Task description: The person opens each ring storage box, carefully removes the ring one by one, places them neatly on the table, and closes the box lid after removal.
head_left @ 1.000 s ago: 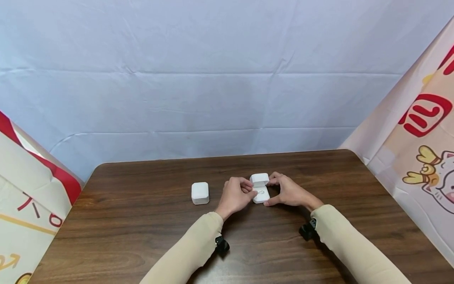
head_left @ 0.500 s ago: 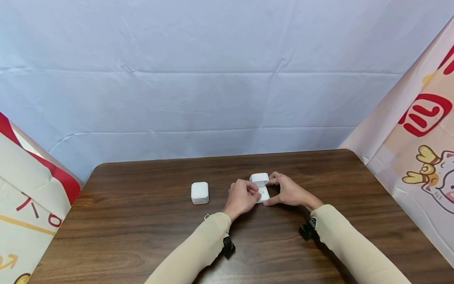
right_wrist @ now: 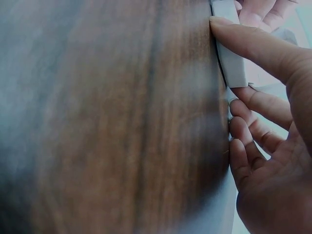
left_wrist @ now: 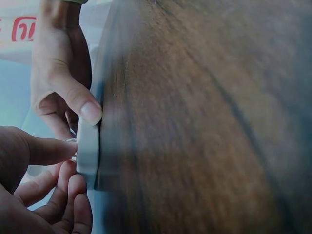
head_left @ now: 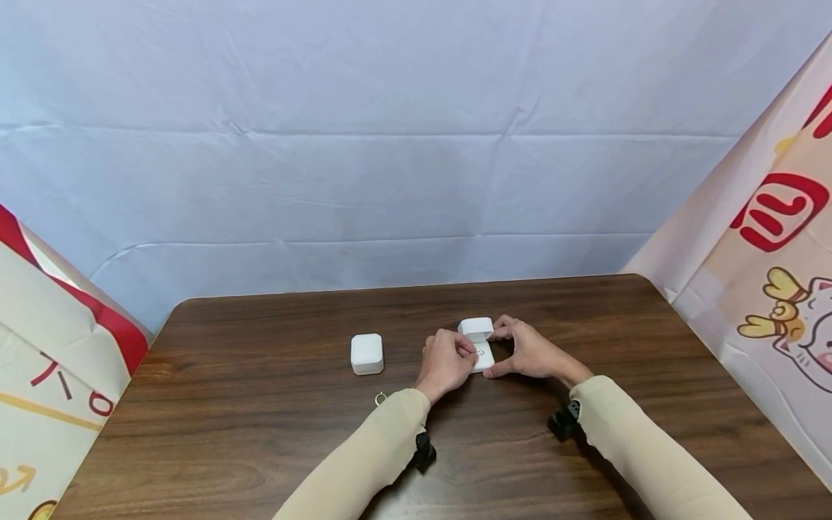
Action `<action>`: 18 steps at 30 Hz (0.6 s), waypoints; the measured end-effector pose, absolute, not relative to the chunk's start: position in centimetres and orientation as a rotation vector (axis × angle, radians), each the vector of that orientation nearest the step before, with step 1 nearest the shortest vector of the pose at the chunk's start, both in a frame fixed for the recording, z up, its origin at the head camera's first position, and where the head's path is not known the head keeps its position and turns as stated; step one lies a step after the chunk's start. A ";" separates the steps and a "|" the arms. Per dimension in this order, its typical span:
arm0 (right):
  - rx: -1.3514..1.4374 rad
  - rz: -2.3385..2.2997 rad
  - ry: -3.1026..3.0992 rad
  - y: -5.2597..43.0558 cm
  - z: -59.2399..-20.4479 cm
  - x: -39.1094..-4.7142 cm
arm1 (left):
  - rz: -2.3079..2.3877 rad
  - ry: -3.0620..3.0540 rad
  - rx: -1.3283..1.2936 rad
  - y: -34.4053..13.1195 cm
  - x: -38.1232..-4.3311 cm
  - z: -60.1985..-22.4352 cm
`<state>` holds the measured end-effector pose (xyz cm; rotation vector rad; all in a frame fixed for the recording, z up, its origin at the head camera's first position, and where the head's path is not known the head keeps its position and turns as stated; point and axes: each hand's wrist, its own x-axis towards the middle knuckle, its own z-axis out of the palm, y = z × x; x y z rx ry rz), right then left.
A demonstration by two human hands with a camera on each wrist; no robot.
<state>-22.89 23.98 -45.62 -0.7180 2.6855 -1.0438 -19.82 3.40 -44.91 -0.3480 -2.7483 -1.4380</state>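
Note:
A small white ring box (head_left: 477, 328) stands on the brown wooden table with its lid raised and a thin silver ring (head_left: 480, 352) in its white lining. My right hand (head_left: 529, 351) steadies it, thumb (right_wrist: 239, 34) on the front of the base and fingers toward the rear. From the left, my left hand (head_left: 445, 363) reaches into the box. Its thumb and fingertips pinch the ring (left_wrist: 71, 141) at the lining, partly hiding it.
A second white ring box (head_left: 367, 353), lid down, sits to the left of my hands. Another ring (head_left: 380, 398) lies on the wooden table (head_left: 260, 404) close to my left sleeve. A pale cloth (head_left: 364, 180) hangs behind the far edge.
My left hand has shifted rightward and closer over the box's base, and the loose ring beside my left sleeve has come into sight. My right hand and the box have stayed put.

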 end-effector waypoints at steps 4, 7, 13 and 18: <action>-0.715 -1.045 2.681 24.0 -45.6 -22.9 | -1.432 -2.752 -0.341 3.5 -19.9 -45.0; -0.710 -1.046 2.673 24.0 -45.6 -23.0 | -1.430 -2.753 -0.340 3.6 -20.0 -45.0; -0.703 -1.041 2.662 24.0 -45.5 -22.9 | -1.447 -2.733 -0.342 3.5 -20.1 -45.3; -0.691 -1.031 2.662 23.9 -45.6 -22.8 | -1.473 -2.726 -0.334 3.4 -20.1 -45.4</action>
